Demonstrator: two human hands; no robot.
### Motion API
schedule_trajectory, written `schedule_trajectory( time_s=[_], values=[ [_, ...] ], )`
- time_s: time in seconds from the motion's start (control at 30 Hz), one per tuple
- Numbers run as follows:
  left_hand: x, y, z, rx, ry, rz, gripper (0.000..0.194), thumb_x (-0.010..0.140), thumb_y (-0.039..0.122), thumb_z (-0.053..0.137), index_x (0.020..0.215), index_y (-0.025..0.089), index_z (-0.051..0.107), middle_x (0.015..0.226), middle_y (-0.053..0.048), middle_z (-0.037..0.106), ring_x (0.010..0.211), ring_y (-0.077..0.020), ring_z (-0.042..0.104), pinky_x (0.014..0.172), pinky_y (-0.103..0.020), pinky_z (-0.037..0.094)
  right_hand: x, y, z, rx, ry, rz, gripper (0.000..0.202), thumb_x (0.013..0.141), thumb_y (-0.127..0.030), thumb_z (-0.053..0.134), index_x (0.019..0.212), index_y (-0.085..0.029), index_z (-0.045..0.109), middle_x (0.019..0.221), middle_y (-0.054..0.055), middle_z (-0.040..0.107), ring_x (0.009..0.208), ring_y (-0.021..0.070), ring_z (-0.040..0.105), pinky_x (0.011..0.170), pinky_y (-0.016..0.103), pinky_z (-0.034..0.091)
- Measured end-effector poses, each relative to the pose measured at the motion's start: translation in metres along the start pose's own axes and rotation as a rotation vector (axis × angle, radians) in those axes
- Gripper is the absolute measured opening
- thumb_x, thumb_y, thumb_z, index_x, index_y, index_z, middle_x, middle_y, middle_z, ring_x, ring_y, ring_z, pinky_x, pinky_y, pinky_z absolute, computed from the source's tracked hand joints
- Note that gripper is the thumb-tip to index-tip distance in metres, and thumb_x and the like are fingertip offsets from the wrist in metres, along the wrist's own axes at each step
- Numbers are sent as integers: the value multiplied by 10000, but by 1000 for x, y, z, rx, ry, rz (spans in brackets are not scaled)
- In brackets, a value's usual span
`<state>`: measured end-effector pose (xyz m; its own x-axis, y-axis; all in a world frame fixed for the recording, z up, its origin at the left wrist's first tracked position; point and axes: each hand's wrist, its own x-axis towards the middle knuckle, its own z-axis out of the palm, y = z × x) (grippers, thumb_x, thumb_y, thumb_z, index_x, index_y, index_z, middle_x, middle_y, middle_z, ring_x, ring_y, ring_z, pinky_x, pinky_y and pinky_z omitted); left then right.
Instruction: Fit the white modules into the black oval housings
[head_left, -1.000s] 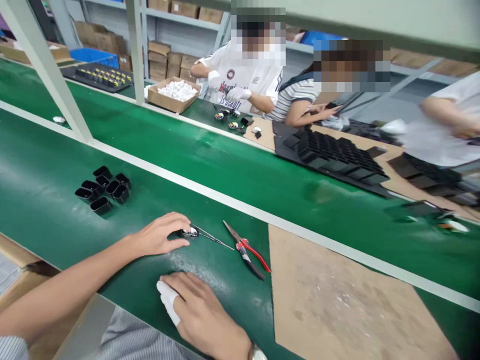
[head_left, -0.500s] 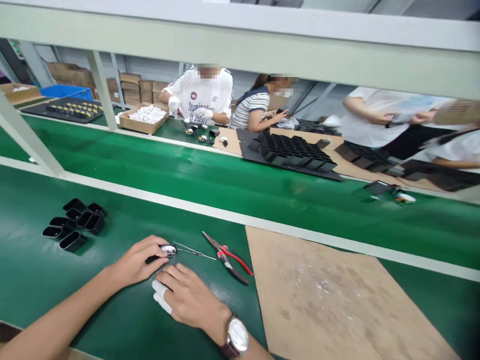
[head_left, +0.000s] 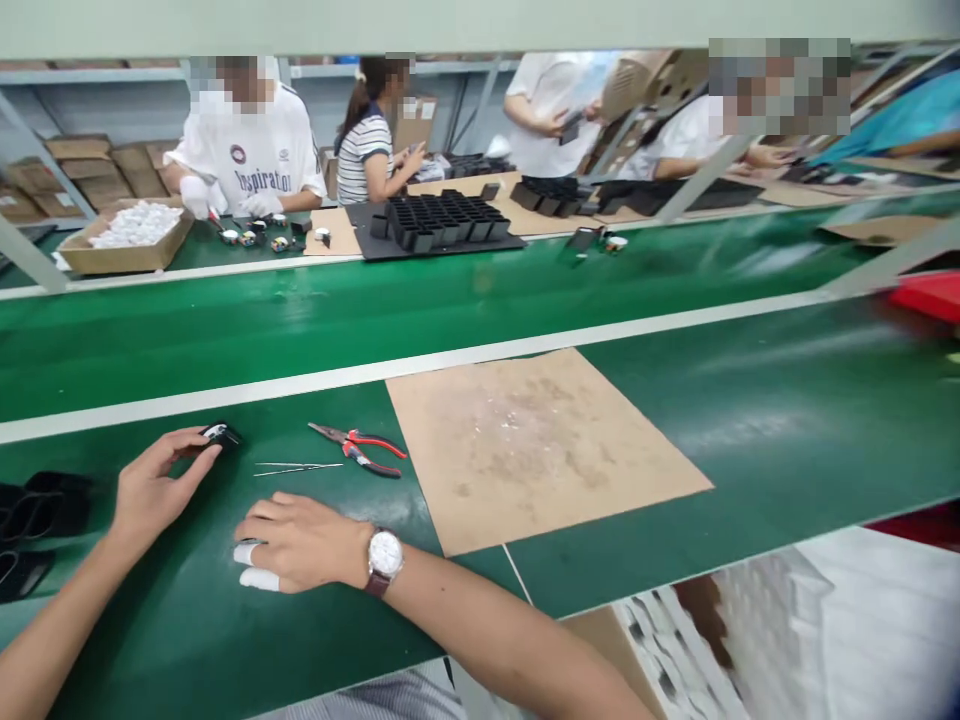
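Between the thumb and fingers of my left hand [head_left: 159,485] is a small black oval case with a white part in its end [head_left: 221,435]. My left hand is closed on it, just above the green table. My right hand [head_left: 304,540] lies palm down on the table, fingers stretched out and slightly apart, with white finger covers on two of them. I see nothing in it, though its palm is hidden. Thin metal tweezers [head_left: 300,467] lie just beyond it. Farther right rest red-and-black long-nose pliers [head_left: 358,447], their jaws pointing left.
Several black oval shells [head_left: 45,505] stand at the left edge. A stained brown cardboard sheet [head_left: 540,450] lies right of the pliers. A white rail [head_left: 450,357] runs behind. Across the green belt, co-workers sit by a box of white parts [head_left: 124,255] and black shells [head_left: 442,220].
The view has swung to the right. My left hand has moved the black case a little away from the tweezers and from my right hand. The tools lie still.
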<state>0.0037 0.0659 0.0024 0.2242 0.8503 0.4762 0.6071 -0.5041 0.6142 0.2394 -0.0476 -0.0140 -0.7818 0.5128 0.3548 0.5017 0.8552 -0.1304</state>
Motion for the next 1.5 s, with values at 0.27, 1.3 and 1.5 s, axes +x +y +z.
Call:
schedule_trajectory(
  time_s=[0.27, 1.3, 1.5],
  values=[
    [109, -37, 16, 118, 32, -222, 435, 813, 384, 740, 1182, 170, 652, 1179, -127, 769, 1003, -268, 774, 906, -402, 652, -2, 1, 3, 17, 63, 4, 363, 1083, -483, 535, 1033, -171, 714, 1218, 46, 695, 1101, 209, 538, 859, 360, 420],
    [-8, -34, -128, 793, -1, -141, 429, 913, 450, 656, 1222, 154, 680, 1242, -240, 727, 1249, -465, 604, 1006, -628, 496, -2, -6, -1, 47, 252, 122, 145, 1014, -186, 580, 1101, -196, 695, 1147, 92, 706, 1029, 247, 616, 919, 417, 528],
    [-3, -42, -129, 870, -57, -205, 461, 906, 448, 635, 1211, 106, 684, 1040, -262, 770, 1185, -502, 634, 945, -641, 500, -11, 26, -3, -170, 407, 343, 244, 1045, -148, 494, 1239, -142, 641, 1186, 154, 686, 1044, 295, 637, 873, 462, 551]
  ],
)
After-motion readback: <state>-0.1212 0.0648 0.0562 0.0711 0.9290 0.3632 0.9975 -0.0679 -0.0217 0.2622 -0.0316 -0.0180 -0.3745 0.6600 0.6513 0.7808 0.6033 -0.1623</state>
